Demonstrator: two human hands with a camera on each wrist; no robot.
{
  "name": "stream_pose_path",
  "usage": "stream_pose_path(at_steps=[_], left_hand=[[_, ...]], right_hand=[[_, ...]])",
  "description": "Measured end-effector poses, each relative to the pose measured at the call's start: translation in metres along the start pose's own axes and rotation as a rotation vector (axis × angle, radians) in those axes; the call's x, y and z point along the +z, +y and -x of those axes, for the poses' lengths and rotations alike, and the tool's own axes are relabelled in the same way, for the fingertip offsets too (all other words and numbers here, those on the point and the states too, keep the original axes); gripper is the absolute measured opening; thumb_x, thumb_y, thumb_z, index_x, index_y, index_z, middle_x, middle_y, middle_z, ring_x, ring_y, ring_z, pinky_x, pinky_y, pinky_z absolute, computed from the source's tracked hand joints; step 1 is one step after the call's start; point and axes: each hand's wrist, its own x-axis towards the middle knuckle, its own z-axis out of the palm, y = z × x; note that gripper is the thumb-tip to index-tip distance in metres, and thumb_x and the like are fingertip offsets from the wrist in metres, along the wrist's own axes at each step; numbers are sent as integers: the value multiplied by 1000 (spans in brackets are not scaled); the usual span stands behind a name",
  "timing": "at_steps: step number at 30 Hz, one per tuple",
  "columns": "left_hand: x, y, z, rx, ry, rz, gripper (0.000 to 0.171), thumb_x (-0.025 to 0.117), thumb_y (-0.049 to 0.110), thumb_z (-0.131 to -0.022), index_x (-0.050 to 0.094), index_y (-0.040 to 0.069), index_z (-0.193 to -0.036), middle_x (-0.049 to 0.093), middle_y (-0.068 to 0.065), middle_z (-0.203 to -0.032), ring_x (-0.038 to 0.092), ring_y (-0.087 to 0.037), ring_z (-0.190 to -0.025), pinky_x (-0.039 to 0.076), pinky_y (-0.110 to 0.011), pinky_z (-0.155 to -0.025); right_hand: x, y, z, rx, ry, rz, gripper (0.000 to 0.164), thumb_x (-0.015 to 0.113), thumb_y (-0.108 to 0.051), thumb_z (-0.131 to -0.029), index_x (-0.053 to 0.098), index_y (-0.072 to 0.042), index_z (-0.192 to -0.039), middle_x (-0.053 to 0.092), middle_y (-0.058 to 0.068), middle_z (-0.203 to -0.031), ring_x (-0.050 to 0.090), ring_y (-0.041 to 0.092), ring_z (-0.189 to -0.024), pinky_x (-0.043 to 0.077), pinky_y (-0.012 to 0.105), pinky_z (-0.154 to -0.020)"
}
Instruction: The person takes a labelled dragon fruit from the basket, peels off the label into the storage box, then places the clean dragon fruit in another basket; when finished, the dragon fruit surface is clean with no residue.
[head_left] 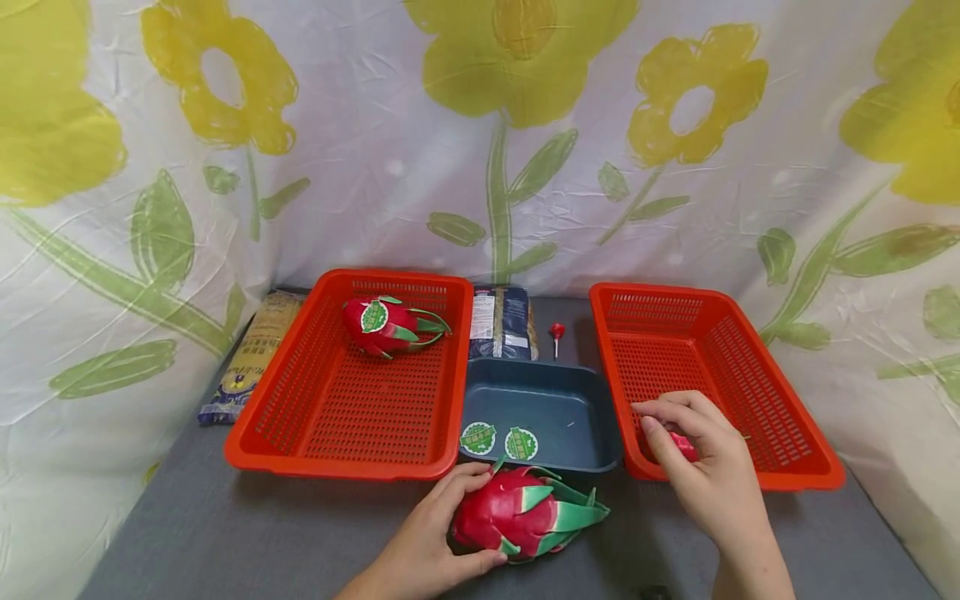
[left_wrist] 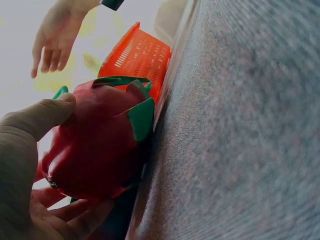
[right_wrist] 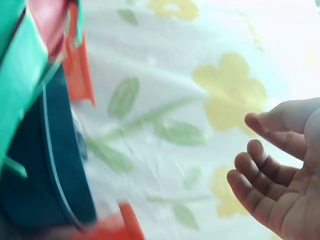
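Note:
My left hand [head_left: 431,533] grips a red dragon fruit [head_left: 517,512] with green leaf tips, thumb and fingers around its blunt end. This fruit lies on the grey table in front of the dark blue tray [head_left: 540,371]. In the left wrist view the thumb lies on one side of the fruit and the fingers curl round the other. My right hand [head_left: 705,458] hovers over the near left corner of the right red basket [head_left: 787,375], fingers loosely bent and holding nothing. Behind it a pinkish-red object [head_left: 684,447] shows, mostly hidden by the hand.
In the left red basket [head_left: 247,442] lies another dragon fruit [head_left: 390,325] with a round sticker. Two green-and-white stickers [head_left: 521,443] lie at the tray's near side. A red lollipop [head_left: 557,332], a dark packet [head_left: 501,321] and a yellow packet [head_left: 258,346] lie further back.

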Motion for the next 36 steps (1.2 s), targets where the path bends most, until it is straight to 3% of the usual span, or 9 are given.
stream_pose_path(at_steps=[11, 18, 21, 23, 26, 28, 30, 31, 36], left_hand=[[0, -2, 1, 4, -11, 56, 71, 87, 44, -81, 47, 32, -138, 41, 10, -154, 42, -27, -136, 55, -30, -91], [1, -2, 1, -32, 4, 100, 74, 91, 39, -77, 47, 29, -136, 44, 8, -149, 43, -28, -134, 56, -32, -89], [2, -1, 1, -54, 4, 137, 76, 92, 35, -76, 46, 28, -136, 45, 6, -146, 42, -30, -133, 57, -32, -87], [2, -1, 1, -63, 2, 153, 77, 93, 34, -75, 45, 29, -136, 46, 5, -144, 43, -30, -133, 58, -32, -86], [3, -1, 1, -63, -6, 152, 81, 93, 34, -74, 44, 30, -138, 46, 4, -141, 43, -30, -131, 58, -32, -85], [3, -1, 0, -62, -13, 140, 85, 93, 35, -74, 42, 32, -142, 46, 5, -141, 42, -30, -132, 58, -32, -85], [3, -1, 0, -61, -22, 115, 90, 93, 37, -74, 40, 34, -147, 45, 5, -142, 41, -29, -132, 58, -32, -84], [3, -1, 0, -64, -26, 106, 92, 93, 37, -74, 39, 34, -149, 44, 6, -142, 40, -28, -133, 58, -33, -83], [2, 0, -2, -78, -39, 74, 95, 93, 40, -72, 41, 31, -151, 43, 7, -141, 40, -27, -132, 59, -33, -83]], right_hand=[[-40, 37, 28, 219, 247, 78, 26, 73, 6, -90, 78, -4, -114, 66, -3, -107, 60, 4, -93, 46, 6, -81], [-62, 67, 41, 379, 360, 282, 21, 70, -5, -95, 78, -4, -114, 57, -20, -100, 50, -12, -89, 38, 1, -75], [-69, 81, 45, 448, 392, 386, 23, 68, -7, -95, 77, -2, -115, 57, -12, -101, 42, -17, -87, 33, 1, -72], [-72, 91, 48, 491, 394, 453, 26, 65, -8, -95, 75, 0, -117, 58, 2, -104, 45, -8, -87, 32, 7, -72], [-74, 108, 53, 542, 371, 502, 34, 61, -10, -94, 68, 7, -123, 56, 22, -115, 53, 22, -97, 40, 30, -80], [-75, 119, 55, 595, 346, 501, 43, 58, -12, -94, 61, 11, -131, 50, 32, -123, 47, 44, -111, 39, 51, -87], [-75, 130, 57, 665, 317, 459, 53, 54, -15, -95, 50, 14, -140, 44, 38, -131, 38, 51, -124, 34, 64, -95], [-75, 135, 58, 704, 309, 427, 57, 52, -17, -97, 45, 14, -144, 40, 39, -135, 33, 53, -130, 31, 66, -100], [-70, 152, 57, 824, 265, 266, 63, 37, -20, -102, 25, 8, -157, 36, 38, -150, 36, 53, -136, 30, 62, -112]])
